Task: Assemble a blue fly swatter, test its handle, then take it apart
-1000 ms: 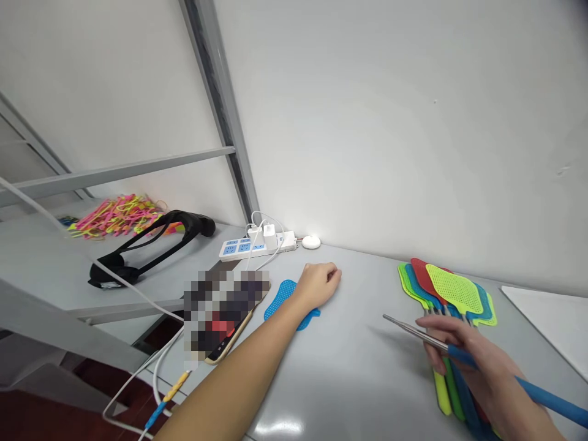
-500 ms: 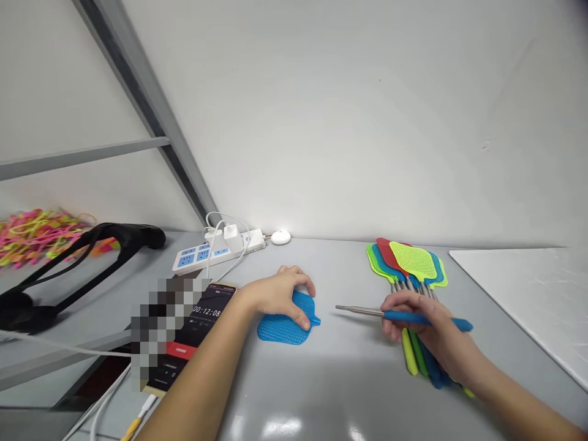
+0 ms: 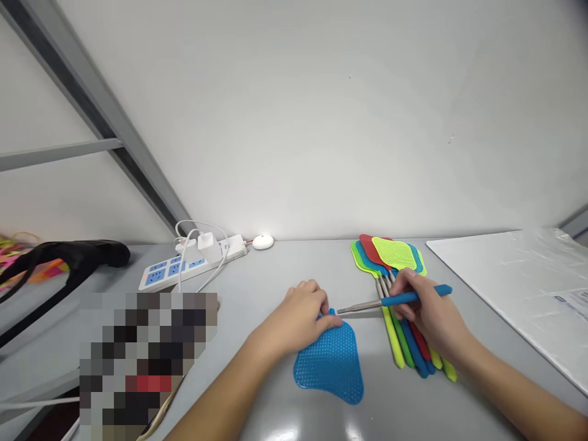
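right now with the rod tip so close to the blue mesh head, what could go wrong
1. The rod in the right hand points at the left hand pinching the neck of the blue mesh head; a slip could jab a finger.
2. The right forearm lies over the finished swatters; it could scatter the stack.

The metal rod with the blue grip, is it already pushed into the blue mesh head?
No, the rod tip, held by the right hand, stops just short of the mesh head.
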A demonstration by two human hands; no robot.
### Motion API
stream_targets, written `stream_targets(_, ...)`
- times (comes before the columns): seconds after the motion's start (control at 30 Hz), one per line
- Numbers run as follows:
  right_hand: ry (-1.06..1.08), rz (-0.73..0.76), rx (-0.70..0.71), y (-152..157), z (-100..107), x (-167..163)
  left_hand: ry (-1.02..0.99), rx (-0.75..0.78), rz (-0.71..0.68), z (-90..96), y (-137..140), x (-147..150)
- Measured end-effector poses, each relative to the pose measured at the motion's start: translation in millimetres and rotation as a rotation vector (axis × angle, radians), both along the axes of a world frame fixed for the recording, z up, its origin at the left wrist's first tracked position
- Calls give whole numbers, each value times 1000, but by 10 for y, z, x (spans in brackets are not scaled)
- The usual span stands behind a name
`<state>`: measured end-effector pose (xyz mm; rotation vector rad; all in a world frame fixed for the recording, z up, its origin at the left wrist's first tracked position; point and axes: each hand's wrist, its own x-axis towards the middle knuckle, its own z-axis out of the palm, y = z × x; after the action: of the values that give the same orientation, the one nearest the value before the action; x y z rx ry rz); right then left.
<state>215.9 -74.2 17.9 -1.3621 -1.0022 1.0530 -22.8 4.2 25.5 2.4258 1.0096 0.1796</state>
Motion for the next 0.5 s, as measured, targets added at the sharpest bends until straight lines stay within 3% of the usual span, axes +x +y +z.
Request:
stream_targets(0.17,-39,-128,13,53,71,87,-10,65,-81,-46,-122,173)
stream_targets(0.37,-104,-123,44,70,103,106,-51,6,-119,-59,-97,159)
stream_targets(0.5,-132,-116,48,50,121,124,-80,-86,-57,-11,-131,134)
